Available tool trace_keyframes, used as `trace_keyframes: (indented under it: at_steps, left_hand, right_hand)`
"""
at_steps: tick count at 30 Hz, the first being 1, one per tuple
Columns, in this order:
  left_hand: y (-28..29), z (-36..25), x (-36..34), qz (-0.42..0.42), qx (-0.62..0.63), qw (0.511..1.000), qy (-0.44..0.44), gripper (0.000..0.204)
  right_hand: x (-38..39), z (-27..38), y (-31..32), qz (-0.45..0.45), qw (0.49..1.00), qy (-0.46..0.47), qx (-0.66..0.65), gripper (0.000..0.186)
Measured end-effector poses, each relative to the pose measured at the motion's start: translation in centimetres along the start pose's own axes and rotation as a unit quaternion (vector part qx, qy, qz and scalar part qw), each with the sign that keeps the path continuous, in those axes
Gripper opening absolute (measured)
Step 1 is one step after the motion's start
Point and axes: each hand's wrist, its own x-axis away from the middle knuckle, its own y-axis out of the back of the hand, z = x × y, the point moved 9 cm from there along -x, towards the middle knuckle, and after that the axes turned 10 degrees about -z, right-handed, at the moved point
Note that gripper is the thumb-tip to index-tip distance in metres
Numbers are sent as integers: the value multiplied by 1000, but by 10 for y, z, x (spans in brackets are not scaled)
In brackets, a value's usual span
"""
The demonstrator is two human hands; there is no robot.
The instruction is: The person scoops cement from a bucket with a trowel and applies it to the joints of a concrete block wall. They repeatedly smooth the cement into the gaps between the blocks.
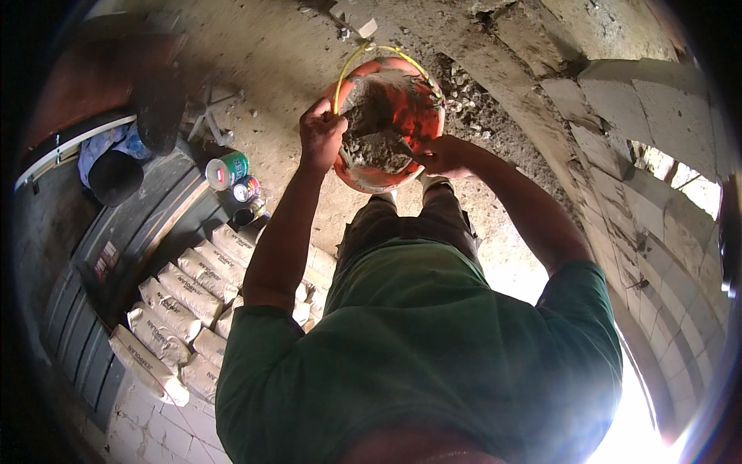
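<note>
An orange-red bucket stands on the ground in front of my feet, its inside smeared with grey mortar. My left hand is closed at its left rim, gripping the lower end of the yellow handle, which arches over the far side. At the near right rim, my right hand is closed around the grip of a trowel. The trowel's blade lies inside the bucket, coated with mortar; its grip is mostly hidden by my fingers.
Stacked paper sacks lie at the left behind a green tin and a smaller can. Dark grey panels line the far left. A pale block wall rises on the right, with rubble along its foot.
</note>
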Motion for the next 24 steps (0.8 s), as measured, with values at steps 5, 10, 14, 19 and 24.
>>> trace_keyframes:
  at_steps: [5, 10, 14, 19, 24]
  left_hand:
    - [27, 21, -6, -78, -78, 994, -24, 13]
    - [46, 47, -8, -139, -64, 988, -25, 17]
    - [71, 91, 6, -230, -74, 964, 109, 13]
    - [85, 107, 33, -262, -117, 954, 90, 15]
    - [87, 126, 51, -271, -192, 939, 89, 19]
  right_hand:
    - [34, -3, 18, 59, 981, -31, -183, 41]
    - [55, -24, 43, 3, 981, -78, -178, 44]
    - [70, -35, 56, 30, 996, -34, -74, 55]
    - [88, -52, 72, 132, 970, -98, -179, 44]
    - [64, -156, 153, 62, 865, -248, -432, 37]
